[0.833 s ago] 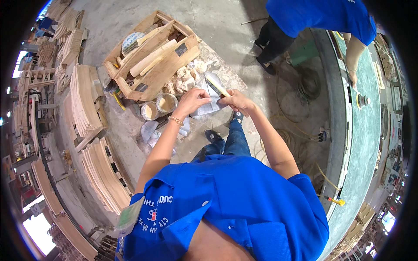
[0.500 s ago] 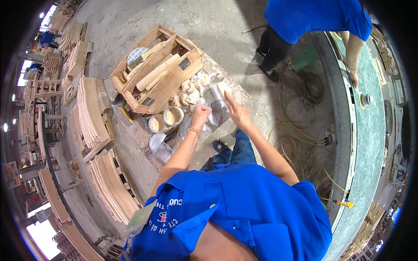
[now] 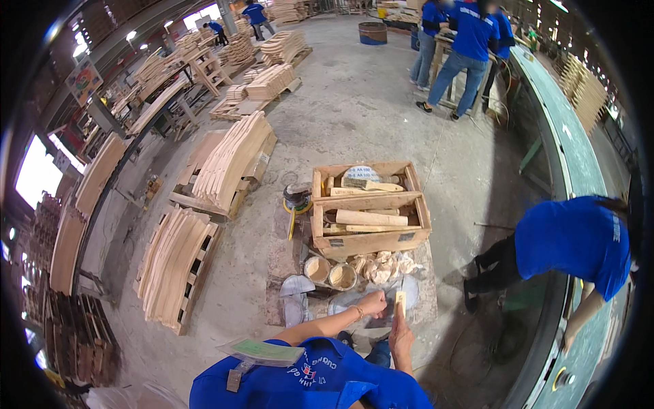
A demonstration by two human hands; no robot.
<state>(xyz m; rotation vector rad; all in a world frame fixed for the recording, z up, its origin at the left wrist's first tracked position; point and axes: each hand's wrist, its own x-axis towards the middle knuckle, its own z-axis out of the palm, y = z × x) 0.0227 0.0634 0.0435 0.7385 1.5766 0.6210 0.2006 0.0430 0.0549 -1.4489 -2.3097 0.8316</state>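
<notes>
My left hand, a bracelet on its wrist, is closed in a pinch or fist just right of the cans; what it holds, if anything, is too small to make out. My right hand grips a small pale flat block, held upright with its top end showing above the fingers. The two hands are close together but apart. Beyond them lie crumpled tan scraps. Two open cans, a left one and a right one, hold beige paste. Grey-white sheets lie left of my left hand.
A divided wooden toolbox with a brush and wooden rods stands beyond the cans. Stacks of curved wooden parts sit on pallets at left. A co-worker leans over a long green-topped bench at right. More people stand farther off.
The view has tilted up, bringing the far workshop into sight. The pale block in my right hand now points upright, and both hands sit lower in the view.
</notes>
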